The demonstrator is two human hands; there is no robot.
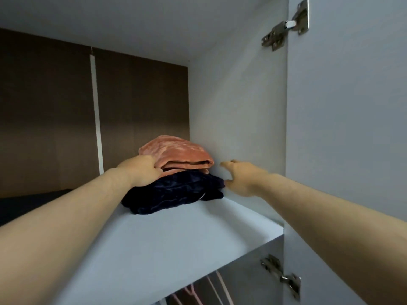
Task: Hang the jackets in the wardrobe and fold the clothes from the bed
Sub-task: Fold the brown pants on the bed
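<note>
L hand [141, 170] pinches pink fold [176, 153] at its edge, prob. squaring it atop navy fold [171, 194] below, on wardrobe shelf [176, 238]. R hand [240, 177] is spread and holds nothing, navy fold just to its left, likely ready to steady the stack.

Light: dim, cool; shelf [176, 234] brightest, 6 o'clock
Shadow: wardrobe [237, 106] darker toward 9 o'clock
Focus: soft, edges stretched
</note>
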